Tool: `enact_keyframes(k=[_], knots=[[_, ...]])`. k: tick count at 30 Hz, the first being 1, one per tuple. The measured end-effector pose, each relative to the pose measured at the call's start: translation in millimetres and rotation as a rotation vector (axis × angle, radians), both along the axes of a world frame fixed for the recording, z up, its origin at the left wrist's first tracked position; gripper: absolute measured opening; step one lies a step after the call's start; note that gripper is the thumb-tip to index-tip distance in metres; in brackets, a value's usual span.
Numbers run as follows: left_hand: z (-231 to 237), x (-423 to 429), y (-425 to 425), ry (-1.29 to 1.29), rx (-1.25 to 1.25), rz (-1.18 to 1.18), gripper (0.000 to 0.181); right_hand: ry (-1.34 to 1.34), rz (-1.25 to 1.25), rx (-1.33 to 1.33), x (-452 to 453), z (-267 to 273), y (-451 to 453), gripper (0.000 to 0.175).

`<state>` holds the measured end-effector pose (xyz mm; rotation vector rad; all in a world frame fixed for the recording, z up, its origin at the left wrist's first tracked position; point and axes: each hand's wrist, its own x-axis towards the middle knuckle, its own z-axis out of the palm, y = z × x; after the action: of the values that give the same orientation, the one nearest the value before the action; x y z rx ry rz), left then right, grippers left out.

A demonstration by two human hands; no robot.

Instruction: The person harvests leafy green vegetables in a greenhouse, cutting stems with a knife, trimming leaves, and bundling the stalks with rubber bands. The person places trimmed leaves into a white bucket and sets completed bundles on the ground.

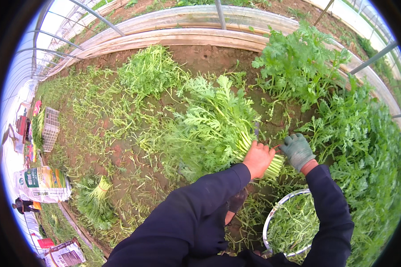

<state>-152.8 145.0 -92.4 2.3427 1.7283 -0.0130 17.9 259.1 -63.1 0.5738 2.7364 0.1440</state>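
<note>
My bare left hand is closed around the stems of a large bunch of leafy greens, which look like garland chrysanthemum. The cut stem ends stick out past my fingers to the right, and the leaves spread out to the left. Just right of the stems, my right hand wears a grey-green work glove. Its fingers pinch a thin red tie that stretches over to the bunch by my left hand. How the tie runs under the left hand is hidden.
A white-rimmed round tub of loose leaves stands below my right forearm. Standing greens fill the right side. A tied bunch and a leafy pile lie leftward. Farther off are a plastic crate, a sack and a person.
</note>
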Motion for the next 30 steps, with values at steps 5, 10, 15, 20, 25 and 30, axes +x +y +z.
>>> enact_keyframes(k=[5, 10, 15, 20, 25, 30], knots=[[0.2, -0.7, 2.5, 0.005, -0.032, -0.006, 0.077, -0.031, 0.030, -0.017, 2.0, 39.5, -5.2, 0.027], [6.1, -1.6, 4.6, 0.013, -0.091, 0.000, 0.077, 0.172, 0.140, -0.161, 17.2, 78.0, -46.2, 0.021], [7.1, -3.9, 3.9, -0.023, -0.080, -0.018, 0.078, 0.256, 0.236, -0.411, 12.5, 73.1, -81.1, 0.036], [2.7, -0.3, 2.3, -0.003, -0.031, 0.000, 0.080, 0.049, -0.166, -0.175, 17.7, 47.3, -25.6, 0.041], [6.2, 1.1, 3.4, 0.037, -0.075, -0.023, 0.083, -0.166, -0.382, -0.135, -4.0, 7.8, 14.6, 0.038], [14.0, 1.2, 5.5, 0.073, -0.103, -0.032, 0.084, -0.244, -0.455, -0.037, -17.4, 29.5, 21.1, 0.038]])
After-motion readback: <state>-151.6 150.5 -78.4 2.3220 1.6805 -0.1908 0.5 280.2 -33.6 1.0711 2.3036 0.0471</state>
